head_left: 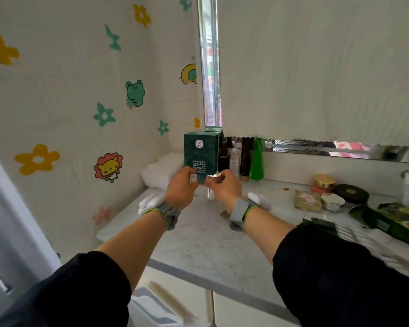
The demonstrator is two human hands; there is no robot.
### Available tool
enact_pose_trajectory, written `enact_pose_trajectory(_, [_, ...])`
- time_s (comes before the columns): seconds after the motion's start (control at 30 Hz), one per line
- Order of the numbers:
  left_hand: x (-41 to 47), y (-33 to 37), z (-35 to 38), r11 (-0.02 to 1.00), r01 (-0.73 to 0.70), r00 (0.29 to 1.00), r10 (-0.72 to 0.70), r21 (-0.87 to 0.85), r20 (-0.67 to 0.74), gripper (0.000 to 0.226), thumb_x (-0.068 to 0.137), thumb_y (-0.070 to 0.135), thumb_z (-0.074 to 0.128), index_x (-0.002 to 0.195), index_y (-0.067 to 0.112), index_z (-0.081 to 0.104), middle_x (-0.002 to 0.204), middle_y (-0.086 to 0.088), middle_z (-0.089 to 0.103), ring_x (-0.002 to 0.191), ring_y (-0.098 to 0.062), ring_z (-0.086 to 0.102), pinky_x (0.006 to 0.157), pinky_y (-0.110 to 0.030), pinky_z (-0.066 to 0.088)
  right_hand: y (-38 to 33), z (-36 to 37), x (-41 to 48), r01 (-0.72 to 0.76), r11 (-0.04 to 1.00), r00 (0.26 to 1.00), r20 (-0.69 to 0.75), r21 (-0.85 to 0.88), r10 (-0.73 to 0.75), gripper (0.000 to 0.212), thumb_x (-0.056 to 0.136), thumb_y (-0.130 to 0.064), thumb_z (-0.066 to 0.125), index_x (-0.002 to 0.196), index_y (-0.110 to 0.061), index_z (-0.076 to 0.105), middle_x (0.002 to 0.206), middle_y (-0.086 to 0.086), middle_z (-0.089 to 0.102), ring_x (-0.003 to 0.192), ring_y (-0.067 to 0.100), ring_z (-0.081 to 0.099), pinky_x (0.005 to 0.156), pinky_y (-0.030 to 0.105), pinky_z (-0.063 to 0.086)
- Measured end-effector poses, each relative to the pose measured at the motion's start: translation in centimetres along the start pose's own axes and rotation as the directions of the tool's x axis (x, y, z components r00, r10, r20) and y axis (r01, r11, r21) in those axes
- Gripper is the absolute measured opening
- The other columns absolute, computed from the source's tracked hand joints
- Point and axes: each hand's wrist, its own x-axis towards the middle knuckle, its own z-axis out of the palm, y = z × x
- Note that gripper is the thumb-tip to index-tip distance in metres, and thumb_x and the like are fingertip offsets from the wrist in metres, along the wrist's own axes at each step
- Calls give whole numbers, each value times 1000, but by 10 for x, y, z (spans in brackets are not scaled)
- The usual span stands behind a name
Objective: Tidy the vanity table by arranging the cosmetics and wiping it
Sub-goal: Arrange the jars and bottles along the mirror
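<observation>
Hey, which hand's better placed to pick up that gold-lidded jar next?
Probably the right hand: it sits nearer the gold-lidded jar, though it must first release the silver-capped bottle. The left hand grips the green box, farther away.

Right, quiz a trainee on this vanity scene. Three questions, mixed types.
1. True or false: the print on the dark green mask box reads upside down.
2. The right hand pinches: A a comb, B a silver cap, C a brush.
3. Fill in: the gold-lidded jar stands to the ___ of the green bottle.
Key: 1 true; 2 B; 3 right.
</observation>
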Motion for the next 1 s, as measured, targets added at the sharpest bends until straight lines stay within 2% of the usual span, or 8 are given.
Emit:
enact_pose_trajectory(0.1, [15,-15,-1,999,23,1000,-22,30,-19,23,93,16,56,116,12,55,115,-9,61,99,-26,58,84,-35,47,-2,19,12,12,999,999,35,-31,-11,31,80,-30,74,98,-14,54,104,10,66,97,29,61,77,35,46])
enact_pose_trajectory(0.27, [41,-34,0,997,25,999,-23,77,-27,25,94,17,55,118,9,56,116,-13,62,101,-31,60,86,-38,48,1,50,32,1,999,1000,28,-48,0,41,77,-33,75,105,-8,58,105,13,66,100,32,61,85,42,51])
enact_pose_trajectory(0.47, [61,-42,3,978,-111,994,107,174,29,23,94,16,54,115,11,60,112,-13,64,98,-30,59,74,-28,40,2,68,46,3,1000,1000,3,-25,-3,38,75,-35,77,98,-14,56,102,12,64,94,32,61,80,39,50])
enact_pose_trajectory(0.6, [66,-44,11,946,-84,996,68,314,63,30,95,15,50,125,16,57,120,-10,63,106,-30,60,84,-33,46,4,75,50,9,1000,1000,6,-18,-8,49,73,-35,80,108,-11,57,109,12,64,101,31,60,87,42,50])
enact_pose_trajectory(0.67, [66,-47,14,917,-72,997,55,393,53,30,95,13,49,123,18,59,118,-9,64,103,-29,61,84,-35,48,5,76,50,5,1000,1000,18,-28,-4,54,72,-33,80,114,-10,57,115,13,62,107,32,59,92,43,49])
enact_pose_trajectory(0.8, [62,-54,15,881,-99,995,78,463,63,32,94,7,52,125,14,57,119,-11,52,99,-34,60,85,-40,50,9,75,48,-7,998,999,49,-63,10,52,75,-21,75,121,-10,54,122,15,58,113,34,55,97,42,47])
enact_pose_trajectory(1.0, [51,-53,11,840,-87,995,94,536,15,30,95,8,52,125,9,54,121,-14,38,81,-40,60,73,-40,47,7,77,47,5,996,998,57,-91,0,45,80,-13,69,123,-8,54,124,17,54,116,35,52,99,37,44])
